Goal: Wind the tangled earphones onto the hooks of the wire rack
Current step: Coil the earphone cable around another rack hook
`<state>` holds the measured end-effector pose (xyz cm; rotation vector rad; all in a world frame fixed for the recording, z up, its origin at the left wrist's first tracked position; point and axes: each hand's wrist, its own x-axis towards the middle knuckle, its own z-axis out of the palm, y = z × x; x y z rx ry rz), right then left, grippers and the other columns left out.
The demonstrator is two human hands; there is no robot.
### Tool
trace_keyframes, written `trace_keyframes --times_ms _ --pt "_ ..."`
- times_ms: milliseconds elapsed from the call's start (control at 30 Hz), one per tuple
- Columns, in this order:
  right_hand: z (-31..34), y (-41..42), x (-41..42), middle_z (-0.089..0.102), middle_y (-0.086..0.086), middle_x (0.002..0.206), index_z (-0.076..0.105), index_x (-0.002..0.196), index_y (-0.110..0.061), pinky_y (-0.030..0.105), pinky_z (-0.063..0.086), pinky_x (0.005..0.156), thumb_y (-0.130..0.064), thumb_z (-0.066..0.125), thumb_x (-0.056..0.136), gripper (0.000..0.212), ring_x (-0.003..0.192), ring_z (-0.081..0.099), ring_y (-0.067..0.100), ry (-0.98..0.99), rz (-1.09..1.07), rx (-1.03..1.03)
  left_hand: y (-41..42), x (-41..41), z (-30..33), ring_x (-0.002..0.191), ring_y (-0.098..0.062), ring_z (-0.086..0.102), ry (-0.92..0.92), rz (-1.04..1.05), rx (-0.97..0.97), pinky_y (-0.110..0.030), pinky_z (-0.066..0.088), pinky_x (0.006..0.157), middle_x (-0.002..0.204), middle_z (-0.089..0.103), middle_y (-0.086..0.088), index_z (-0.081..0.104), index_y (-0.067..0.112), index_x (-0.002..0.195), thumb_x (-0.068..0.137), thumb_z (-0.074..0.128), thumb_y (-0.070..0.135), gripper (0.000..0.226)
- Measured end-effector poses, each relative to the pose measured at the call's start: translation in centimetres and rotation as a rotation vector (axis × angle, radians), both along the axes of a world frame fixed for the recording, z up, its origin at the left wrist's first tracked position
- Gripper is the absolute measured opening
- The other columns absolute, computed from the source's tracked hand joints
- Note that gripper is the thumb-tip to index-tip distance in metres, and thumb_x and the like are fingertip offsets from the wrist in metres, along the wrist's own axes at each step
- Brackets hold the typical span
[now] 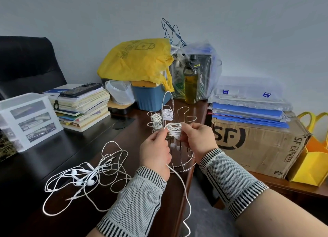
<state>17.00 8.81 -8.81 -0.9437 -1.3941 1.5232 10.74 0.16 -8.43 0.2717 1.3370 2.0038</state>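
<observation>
1. Earphone cable [174, 128], white, is wound in a bundle on a front hook of the chrome wire rack [179, 139], the turns stacked so the bundle's long axis runs roughly upright along the hook.
2. From that bundle a loose strand trails down past the desk edge toward the bottom of the view.
3. Left hand [155, 151] pinches the strand just left of the bundle, fingers curled.
4. Right hand [198, 139] has its fingers curled against the bundle's right side, gripping it.
5. Two further hooks behind carry finished windings [162, 116], both standing upright.
6. Tangled earphones [83, 179] lie in a loose heap on the dark wooden desk [53, 156], left of the hands, their earbuds clustered near the middle.
7. Behind the rack stand a blue bin [150, 98] and an olive bottle [191, 84]; an SF Express carton [257, 144] sits to the right.
</observation>
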Motion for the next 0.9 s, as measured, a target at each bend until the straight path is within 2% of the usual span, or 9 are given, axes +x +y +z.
trace_keyframes --times_ms 100,233,367,467,567,667,733,800,900 --pt "-0.5 0.0 -0.2 0.063 0.002 0.052 0.06 0.06 -0.008 0.022 0.043 0.042 -0.022 0.065 0.086 0.031 0.047 0.057 0.015 -0.006 -0.022 0.039 -0.2 -0.3 -0.7 0.035 -0.002 0.026 0.239 0.014 -0.025 -0.016 0.023 0.033 0.041 0.033 0.014 0.067 0.026 0.103 0.097 0.057 0.02 0.013" --pt "-0.3 -0.2 -0.2 0.062 0.005 0.052 0.06 0.059 -0.007 0.022 0.043 0.04 -0.022 0.068 0.086 0.032 0.047 0.059 0.018 0.046 -0.027 -0.015 -0.2 -0.5 -0.9 0.037 -0.002 0.026 0.303 -0.02 -0.03 -0.016 0.023 0.034 0.042 0.033 0.014 0.066 0.03 0.104 0.099 0.054 0.02 0.016" --pt "0.0 -0.3 -0.1 0.055 0.004 0.045 0.057 0.061 -0.003 0.017 0.038 0.034 -0.015 0.068 0.086 0.029 0.035 0.053 0.013 0.096 -0.019 -0.089 0.4 -0.6 -0.6 0.035 -0.002 0.026 0.196 0.03 -0.027 -0.015 0.023 0.032 0.043 0.035 0.012 0.068 0.02 0.103 0.095 0.06 0.021 0.012" --pt "0.0 -0.1 -0.4 0.053 0.004 0.047 0.056 0.056 -0.009 0.02 0.036 0.037 -0.022 0.071 0.082 0.033 0.042 0.047 0.016 0.049 -0.052 -0.096 0.8 -0.5 -0.4 0.034 -0.003 0.024 0.039 0.019 -0.018 -0.015 0.02 0.032 0.044 0.035 0.01 0.069 0.016 0.095 0.093 0.064 0.023 0.009" --pt "0.0 0.1 -0.5 0.053 0.003 0.046 0.056 0.056 -0.011 0.024 0.037 0.045 -0.019 0.072 0.079 0.029 0.045 0.045 0.018 0.038 -0.025 -0.177 0.8 -0.3 0.1 0.035 -0.002 0.02 -0.141 -0.017 -0.012 -0.015 0.018 0.032 0.047 0.03 0.01 0.064 0.018 0.081 0.091 0.067 0.022 0.01" --pt "0.3 0.1 -0.5 0.051 0.0 0.043 0.056 0.06 -0.01 0.026 0.039 0.05 -0.012 0.067 0.079 0.022 0.043 0.046 0.015 0.022 0.006 -0.226 0.7 -0.2 0.7 0.033 -0.003 0.024 -0.248 -0.038 -0.021 -0.014 0.021 0.033 0.056 0.038 0.01 0.066 0.014 0.089 0.09 0.067 0.024 0.01" --pt "0.4 0.2 -0.6 0.049 -0.001 0.041 0.056 0.061 -0.009 0.028 0.04 0.052 -0.009 0.064 0.08 0.02 0.041 0.044 0.014 0.01 0.008 -0.24 0.4 -0.1 1.1 0.03 -0.004 0.025 -0.292 -0.051 -0.016 -0.012 0.024 0.032 0.053 0.038 0.009 0.066 0.013 0.097 0.092 0.063 0.029 0.017" --pt "0.4 0.2 -0.6 0.048 -0.001 0.04 0.056 0.061 -0.009 0.029 0.041 0.054 -0.009 0.063 0.08 0.02 0.041 0.043 0.014 0.003 0.006 -0.25 0.2 0.0 1.2 0.029 -0.004 0.025 -0.343 -0.072 0.009 -0.012 0.024 0.032 0.044 0.035 0.01 0.066 0.013 0.103 0.094 0.059 0.028 0.018" --pt "0.4 0.3 -0.6 0.05 0.001 0.043 0.058 0.064 -0.008 0.033 0.045 0.059 -0.011 0.064 0.079 0.016 0.048 0.049 0.017 -0.011 -0.009 -0.242 -0.1 0.1 1.2 0.031 -0.004 0.022 -0.416 -0.107 0.057 -0.013 0.022 0.034 0.047 0.022 0.009 0.065 0.013 0.105 0.094 0.058 0.022 0.016"
